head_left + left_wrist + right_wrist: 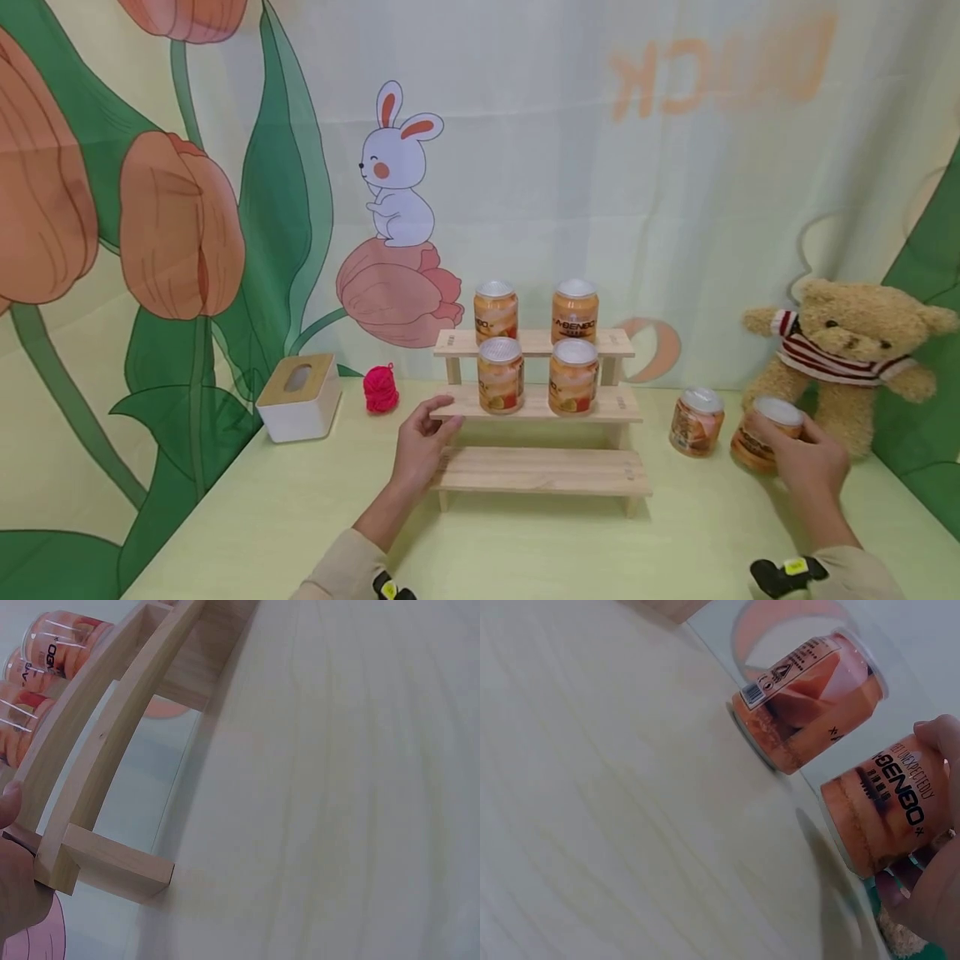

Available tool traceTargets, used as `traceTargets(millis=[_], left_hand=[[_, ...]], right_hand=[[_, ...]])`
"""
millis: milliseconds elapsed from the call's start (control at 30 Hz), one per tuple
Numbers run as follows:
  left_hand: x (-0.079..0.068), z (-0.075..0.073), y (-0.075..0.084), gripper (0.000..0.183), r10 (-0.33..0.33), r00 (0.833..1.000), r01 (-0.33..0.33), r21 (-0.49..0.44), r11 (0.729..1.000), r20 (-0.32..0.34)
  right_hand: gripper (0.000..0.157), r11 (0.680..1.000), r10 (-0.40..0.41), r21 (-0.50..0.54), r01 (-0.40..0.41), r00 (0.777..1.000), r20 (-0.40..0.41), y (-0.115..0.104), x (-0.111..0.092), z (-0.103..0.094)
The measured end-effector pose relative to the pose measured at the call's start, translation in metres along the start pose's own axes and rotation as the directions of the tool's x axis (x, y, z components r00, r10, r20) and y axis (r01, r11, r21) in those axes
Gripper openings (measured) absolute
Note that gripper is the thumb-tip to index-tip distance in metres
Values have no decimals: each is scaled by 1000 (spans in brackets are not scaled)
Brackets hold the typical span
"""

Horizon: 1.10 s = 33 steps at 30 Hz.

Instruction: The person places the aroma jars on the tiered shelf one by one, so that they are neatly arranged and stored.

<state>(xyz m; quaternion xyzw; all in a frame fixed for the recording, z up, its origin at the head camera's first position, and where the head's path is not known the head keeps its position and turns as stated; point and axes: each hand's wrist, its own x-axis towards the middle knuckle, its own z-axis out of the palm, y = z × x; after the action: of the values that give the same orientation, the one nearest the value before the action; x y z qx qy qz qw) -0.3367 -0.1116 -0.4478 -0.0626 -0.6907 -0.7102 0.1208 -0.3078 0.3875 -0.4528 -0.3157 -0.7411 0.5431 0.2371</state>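
My right hand [813, 462] grips an orange printed can [757, 437] with a silver lid. In the right wrist view this can [889, 806] seems slightly raised, its shadow falling on the table apart from it. Just left of it, a matching can [696, 422] stands on the table. At the left end of a three-tier wooden stand [536, 468], my left hand [420, 446] holds the middle tier's end between thumb and fingers. Two cans stand on that tier, including one can [500, 379] at left; two more, including a can [575, 315], stand on the top tier.
A teddy bear [832, 354] in a striped shirt sits behind the right hand. Left of the stand lie a pink-red yarn ball [381, 389] and a white tissue box [300, 408] with a wooden lid. A printed curtain [525, 167] hangs behind the pale table [300, 517].
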Motion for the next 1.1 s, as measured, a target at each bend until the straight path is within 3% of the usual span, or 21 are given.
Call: traceTargets(millis=[300, 567, 867, 1000, 1100], left_hand=[[-4, 0, 5, 36, 20, 1000, -20, -6, 1000, -2], [0, 0, 1, 37, 10, 1000, -10, -7, 1000, -2], [-12, 2, 26, 34, 32, 999, -32, -4, 999, 15], [-9, 1, 19, 34, 29, 999, -29, -8, 1000, 13], [-4, 0, 9, 34, 14, 1000, -14, -4, 1000, 6]], right_hand=[[94, 1000, 2, 14, -3, 998, 66, -19, -10, -7], [94, 994, -106, -20, 109, 987, 117, -48, -28, -13], [87, 980, -198, 27, 196, 972, 124, -72, -50, -17], [84, 970, -243, 31, 241, 954, 174, -78, -63, -20], [81, 950, -311, 44, 309, 925, 218, -85, -73, -20]])
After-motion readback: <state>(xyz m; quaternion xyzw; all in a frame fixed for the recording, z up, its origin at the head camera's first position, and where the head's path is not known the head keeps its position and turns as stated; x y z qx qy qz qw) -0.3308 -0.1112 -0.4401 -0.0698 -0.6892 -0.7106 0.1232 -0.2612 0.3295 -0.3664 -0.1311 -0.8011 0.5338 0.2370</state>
